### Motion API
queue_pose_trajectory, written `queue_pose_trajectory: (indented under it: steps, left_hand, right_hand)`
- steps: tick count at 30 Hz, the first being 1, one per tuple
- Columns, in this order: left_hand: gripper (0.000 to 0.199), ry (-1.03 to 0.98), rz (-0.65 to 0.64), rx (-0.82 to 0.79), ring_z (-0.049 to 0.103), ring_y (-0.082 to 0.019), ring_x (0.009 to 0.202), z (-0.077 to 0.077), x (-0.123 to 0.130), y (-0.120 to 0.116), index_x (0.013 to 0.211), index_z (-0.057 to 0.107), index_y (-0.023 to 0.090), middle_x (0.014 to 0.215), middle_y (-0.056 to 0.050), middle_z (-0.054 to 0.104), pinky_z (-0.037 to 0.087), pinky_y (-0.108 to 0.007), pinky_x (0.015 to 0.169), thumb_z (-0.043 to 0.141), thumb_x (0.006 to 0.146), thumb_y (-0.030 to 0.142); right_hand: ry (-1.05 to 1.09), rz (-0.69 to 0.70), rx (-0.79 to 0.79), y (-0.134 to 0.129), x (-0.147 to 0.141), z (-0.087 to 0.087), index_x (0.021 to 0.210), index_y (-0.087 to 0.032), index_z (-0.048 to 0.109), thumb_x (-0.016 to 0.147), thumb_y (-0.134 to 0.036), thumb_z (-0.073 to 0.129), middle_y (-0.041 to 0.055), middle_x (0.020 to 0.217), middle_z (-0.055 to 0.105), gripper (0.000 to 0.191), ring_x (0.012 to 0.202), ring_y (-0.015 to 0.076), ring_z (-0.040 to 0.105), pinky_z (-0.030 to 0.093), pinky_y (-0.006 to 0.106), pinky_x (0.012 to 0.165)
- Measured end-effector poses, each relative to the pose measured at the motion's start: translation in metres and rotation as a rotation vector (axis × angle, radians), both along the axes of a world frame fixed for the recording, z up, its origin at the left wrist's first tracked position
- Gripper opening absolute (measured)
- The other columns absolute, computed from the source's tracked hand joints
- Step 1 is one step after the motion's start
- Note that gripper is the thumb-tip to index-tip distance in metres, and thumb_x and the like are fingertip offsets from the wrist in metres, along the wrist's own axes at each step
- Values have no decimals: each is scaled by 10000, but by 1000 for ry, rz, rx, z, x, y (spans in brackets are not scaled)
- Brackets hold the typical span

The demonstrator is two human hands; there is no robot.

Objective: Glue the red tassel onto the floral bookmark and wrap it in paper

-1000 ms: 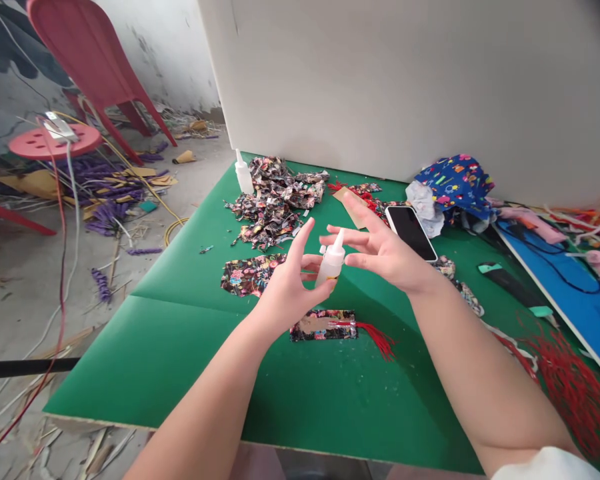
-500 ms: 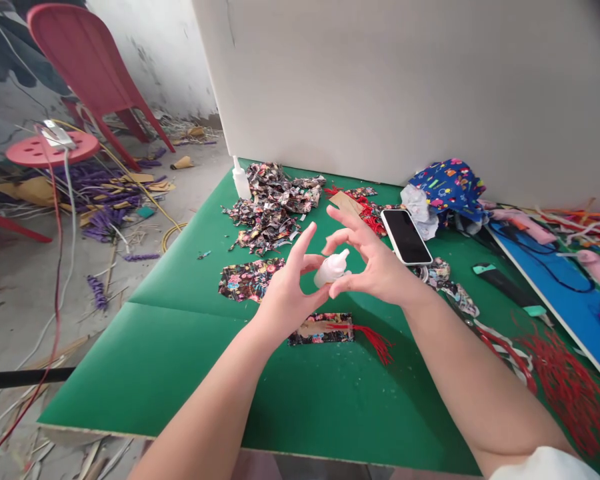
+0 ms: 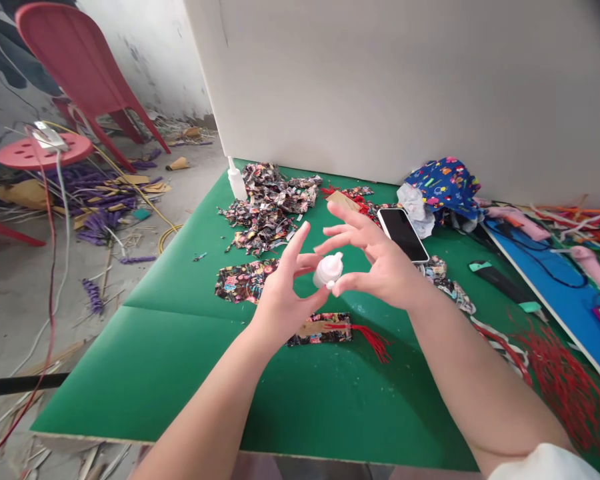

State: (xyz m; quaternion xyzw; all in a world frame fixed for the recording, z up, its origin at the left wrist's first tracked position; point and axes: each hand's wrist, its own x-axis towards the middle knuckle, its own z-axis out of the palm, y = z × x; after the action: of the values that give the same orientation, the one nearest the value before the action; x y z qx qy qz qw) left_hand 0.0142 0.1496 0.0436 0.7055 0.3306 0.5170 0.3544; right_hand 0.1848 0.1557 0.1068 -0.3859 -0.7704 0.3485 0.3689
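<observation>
Head view: the left hand [image 3: 283, 290] pinches the white bottle [image 3: 327, 271] between thumb and fingers above the tabletop [image 3: 300, 407]. Within the last second, the bottle has tilted from upright, its nozzle end now towards the camera, and the right hand [image 3: 383, 270] has closed in at 3 o'clock; whether it grips cannot be determined. This apparently brings the nozzle end within right-hand reach. Tasselled strip [image 3: 325, 328]: bottle's 6 o'clock.

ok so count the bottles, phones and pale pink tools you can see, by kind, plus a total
Held bottle and standing bottle: 2
Phone: 1
Farther pale pink tool and nearer pale pink tool: 2
Total: 5
</observation>
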Motion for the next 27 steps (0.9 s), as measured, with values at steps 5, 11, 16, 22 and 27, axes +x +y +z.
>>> queue_pose_trajectory:
  steps: [5, 11, 16, 22, 27]
  left_hand:
    - [869, -114, -111, -141, 624, -179, 943, 4, 1, -3, 1420, 143, 288, 1042, -59, 639, 521, -360, 882, 655, 732, 145]
    - [900, -142, -94, -191, 641, -155, 853, 7, 2, -4, 1421, 116, 283, 948, -33, 647, 538, -344, 843, 655, 718, 121]
    - [952, -98, -124, -204, 632, -165, 877, 10, 4, -5, 1429, 33, 270, 989, -47, 646, 532, -346, 836, 657, 719, 151]
    - [858, 68, 225, -101, 601, -140, 783, 8, 12, -15, 1419, 133, 290, 910, -7, 641, 518, -294, 763, 639, 736, 179]
    - [833, 51, 289, -31, 579, -129, 791, 10, 12, -20, 1412, 164, 308, 931, 3, 639, 497, -274, 755, 629, 735, 172]
  right_hand:
    - [118, 104, -102, 4, 1, -6, 1362, -381, 281, 779, -287, 625, -31, 1025, 658, 684, 1198, 189, 489, 359, 456, 1047]
    - [149, -90, -34, 6, -8, -16, 1339, -338, 329, 666, -343, 727, 3, 1101, 617, 782, 1040, 182, 576, 367, 446, 1038]
    - [136, -19, -82, 6, -6, -16, 1370, -343, 272, 768, -356, 624, 10, 1140, 623, 697, 1042, 182, 593, 465, 428, 945]
    - [122, -348, 142, -5, -30, -32, 1329, -361, 293, 769, -303, 634, -1, 1210, 566, 658, 1008, 159, 607, 474, 370, 954]
    - [107, -463, 203, -15, -44, -35, 1353, -361, 245, 820, -336, 570, 10, 1239, 531, 624, 1065, 157, 576, 472, 347, 967]
